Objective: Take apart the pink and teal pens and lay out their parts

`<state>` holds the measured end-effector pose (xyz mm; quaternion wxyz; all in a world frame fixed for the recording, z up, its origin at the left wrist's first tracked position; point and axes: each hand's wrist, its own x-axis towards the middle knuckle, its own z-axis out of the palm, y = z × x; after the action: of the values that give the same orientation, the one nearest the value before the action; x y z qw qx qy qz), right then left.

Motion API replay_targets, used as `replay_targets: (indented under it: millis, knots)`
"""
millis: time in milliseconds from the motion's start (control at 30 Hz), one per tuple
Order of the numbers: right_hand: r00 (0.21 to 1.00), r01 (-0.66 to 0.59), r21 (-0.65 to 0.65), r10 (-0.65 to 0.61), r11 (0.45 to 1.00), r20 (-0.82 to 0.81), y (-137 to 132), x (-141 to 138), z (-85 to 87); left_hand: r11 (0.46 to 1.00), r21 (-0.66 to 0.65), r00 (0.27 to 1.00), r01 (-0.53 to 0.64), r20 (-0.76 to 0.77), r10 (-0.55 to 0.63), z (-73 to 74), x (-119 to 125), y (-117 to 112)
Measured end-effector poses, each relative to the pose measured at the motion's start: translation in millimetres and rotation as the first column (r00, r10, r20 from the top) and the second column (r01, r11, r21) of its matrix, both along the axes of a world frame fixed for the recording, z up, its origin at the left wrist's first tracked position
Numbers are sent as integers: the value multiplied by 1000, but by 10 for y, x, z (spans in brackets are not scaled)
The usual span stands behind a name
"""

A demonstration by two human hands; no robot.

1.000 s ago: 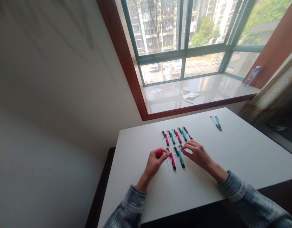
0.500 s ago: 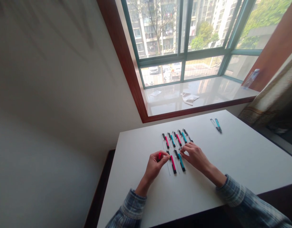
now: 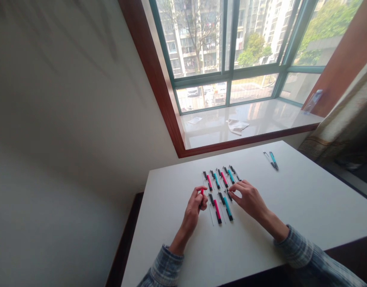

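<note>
Holding a red pen (image 3: 201, 193) upright, the left hand (image 3: 193, 209) curls its fingers around it, clear of the neat pen rows (image 3: 216, 180) on the white table (image 3: 171, 239); the right hand's (image 3: 247, 199) fingers, close together, seem touching a pen's black end (image 3: 229, 195).

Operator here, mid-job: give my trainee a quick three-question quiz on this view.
1. What does the left hand hold: A a red piece, B a teal pen, C a pair of scissors?
2. True or false: the two loose pens lie on the white table.
3. Fill in the blank: the white cloth lies on the ____.

Key: 1 A; 2 true; 3 window sill.
</note>
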<state>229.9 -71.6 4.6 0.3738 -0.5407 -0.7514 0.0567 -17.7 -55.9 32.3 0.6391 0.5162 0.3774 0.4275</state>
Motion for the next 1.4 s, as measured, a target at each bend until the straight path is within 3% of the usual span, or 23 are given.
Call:
replay_targets:
  millis: [167, 367, 533, 767, 1133, 1300, 1400]
  knots:
    - [987, -21, 29, 26, 999, -157, -22, -32, 37, 998, 38, 998, -55, -22, 56, -8, 13, 11]
    - [943, -164, 43, 169, 986, -286, -216, -277, 52, 994, 85, 990, -66, -121, 76, 19, 33, 2]
    - [919, -263, 0, 251, 965, -304, -373, -460, 20, 992, 85, 992, -92, -74, 98, -2, 78, -1]
    - [903, -274, -57, 237, 960, -358, -373, -484, -52, 987, 57, 988, -150, -21, 152, -55, 220, -16]
    - [868, -210, -8, 182, 978, -462, -370, -466, 21, 964, 44, 960, -261, -89, 264, -96, 227, 23]
    - [843, -95, 4, 82, 995, -531, -360, -404, 15, 972, 14, 970, -235, -62, 236, -127, 249, 45]
    - [755, -34, -41, -2, 999, -655, -345, -326, 17, 988, -52, 988, -145, -57, 142, -133, 292, 27]
